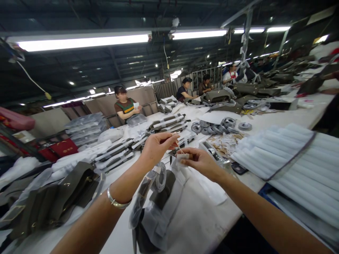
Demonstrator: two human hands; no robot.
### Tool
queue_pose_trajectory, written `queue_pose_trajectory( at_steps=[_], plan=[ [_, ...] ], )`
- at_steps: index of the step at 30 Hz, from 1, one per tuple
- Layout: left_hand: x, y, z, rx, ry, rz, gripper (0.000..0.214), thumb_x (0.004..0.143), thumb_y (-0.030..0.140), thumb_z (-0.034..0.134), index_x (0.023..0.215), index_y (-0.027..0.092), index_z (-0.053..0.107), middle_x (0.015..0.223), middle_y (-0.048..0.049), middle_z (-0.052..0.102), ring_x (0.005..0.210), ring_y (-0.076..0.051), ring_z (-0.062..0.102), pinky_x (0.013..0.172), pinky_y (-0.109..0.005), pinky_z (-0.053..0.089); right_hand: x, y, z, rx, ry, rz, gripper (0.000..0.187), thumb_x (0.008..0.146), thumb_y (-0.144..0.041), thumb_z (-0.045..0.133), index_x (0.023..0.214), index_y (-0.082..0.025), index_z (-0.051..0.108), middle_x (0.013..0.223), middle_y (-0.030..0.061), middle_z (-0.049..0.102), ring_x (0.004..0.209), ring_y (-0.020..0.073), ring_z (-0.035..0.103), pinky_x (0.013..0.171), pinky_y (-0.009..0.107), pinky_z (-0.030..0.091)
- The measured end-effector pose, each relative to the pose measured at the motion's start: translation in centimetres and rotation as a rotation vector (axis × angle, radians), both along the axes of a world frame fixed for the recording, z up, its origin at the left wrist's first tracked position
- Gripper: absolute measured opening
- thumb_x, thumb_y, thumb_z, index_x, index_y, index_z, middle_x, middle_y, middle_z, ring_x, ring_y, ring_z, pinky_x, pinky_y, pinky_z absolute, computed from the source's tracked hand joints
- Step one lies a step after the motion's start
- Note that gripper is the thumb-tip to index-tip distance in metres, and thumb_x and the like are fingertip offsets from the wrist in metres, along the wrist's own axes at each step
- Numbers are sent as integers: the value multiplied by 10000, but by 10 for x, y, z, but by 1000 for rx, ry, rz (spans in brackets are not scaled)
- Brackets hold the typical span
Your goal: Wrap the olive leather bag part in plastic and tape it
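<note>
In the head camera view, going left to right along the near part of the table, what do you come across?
Olive-green bags in plastic → left hand pinching a thin string → small white tag → right hand holding the tag → stacked white foam sheets.

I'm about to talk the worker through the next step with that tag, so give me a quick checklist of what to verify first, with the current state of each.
1. Left hand pinches the thin string: ok, fingers closed on its upper end.
2. Right hand holds the small white tag: ok, pinched at the fingertips.
3. String joined to the tag: cannot tell, too small and blurred.
4. Wrapped bag lies under the hands on the white table: ok.
5. Clear plastic strap wrap clear of the left wrist: not ok, it hangs against it.
6. Spare tags nearby: ok, a pile lies past the right hand.
</note>
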State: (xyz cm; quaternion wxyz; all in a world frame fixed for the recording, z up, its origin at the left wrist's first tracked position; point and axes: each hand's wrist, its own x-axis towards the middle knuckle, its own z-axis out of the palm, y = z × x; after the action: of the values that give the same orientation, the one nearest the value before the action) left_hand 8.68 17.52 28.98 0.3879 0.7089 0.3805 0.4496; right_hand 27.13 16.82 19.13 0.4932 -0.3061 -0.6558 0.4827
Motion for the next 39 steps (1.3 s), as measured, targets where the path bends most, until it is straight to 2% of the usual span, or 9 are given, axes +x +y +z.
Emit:
queue_pose_trajectory(
  at_steps=[5,10,13,19,21,25,30,35,39],
  plan=[
    [-2,-7,-2,-32,-66,34,368,826,510,701,898,150,731,760,-31,703,736,-154,676,761,-288,589,2,-9,-6,115,-137,-174,268,843,-390,697,1044,-225,761,918,-2,752,859,213,678,805,340,531],
    [0,-12,-5,-76,-107,36,394,824,541,690,911,156,687,672,-2,640,691,-159,669,713,-297,592,6,-20,-5,253,-183,-219,286,914,-364,618,1172,-299,723,1101,7,753,986,220,703,924,370,536],
    [2,-15,-6,-88,-124,21,374,845,525,670,925,160,671,643,22,597,621,-128,624,658,-270,575,8,-27,-2,377,-209,-246,291,956,-340,571,1221,-340,691,1209,3,713,1125,205,655,1009,367,501],
    [7,-20,-9,-118,-82,-7,307,891,457,628,932,155,666,684,31,561,529,-69,523,473,-171,426,12,-36,6,530,-235,-343,293,940,-301,611,1215,-359,692,1248,29,677,1184,224,590,1058,430,445],
    [8,-22,-9,-123,-64,-17,300,898,453,615,917,156,660,787,8,606,543,-61,537,457,-166,400,14,-37,6,500,-205,-322,285,926,-304,635,1196,-366,702,1264,33,665,1200,233,578,1074,449,430],
    [10,-25,-8,-197,-39,-69,329,917,492,566,904,164,595,904,-54,683,674,-126,660,515,-191,466,18,-38,2,343,-44,-200,282,890,-334,686,1169,-362,718,1310,37,632,1248,242,556,1096,448,429],
    [12,-25,-9,-279,-53,-93,340,915,517,563,925,177,549,831,-50,704,585,-116,642,499,-197,462,21,-42,-5,153,190,-103,281,858,-366,721,1135,-323,738,1345,53,616,1313,264,512,1100,439,440],
    [14,-27,-11,-269,-23,-146,355,925,536,544,949,183,568,751,-5,659,518,-83,561,483,-187,414,22,-46,-8,91,336,-100,289,832,-409,742,1100,-302,755,1377,63,604,1318,293,510,1108,459,430],
    [17,-30,-10,-200,62,-130,326,935,500,539,922,178,590,629,30,570,551,-104,551,504,-197,417,23,-47,-10,109,336,-171,430,819,-317,771,1237,-329,672,1332,38,633,1208,242,598,1048,394,489]
  ],
)
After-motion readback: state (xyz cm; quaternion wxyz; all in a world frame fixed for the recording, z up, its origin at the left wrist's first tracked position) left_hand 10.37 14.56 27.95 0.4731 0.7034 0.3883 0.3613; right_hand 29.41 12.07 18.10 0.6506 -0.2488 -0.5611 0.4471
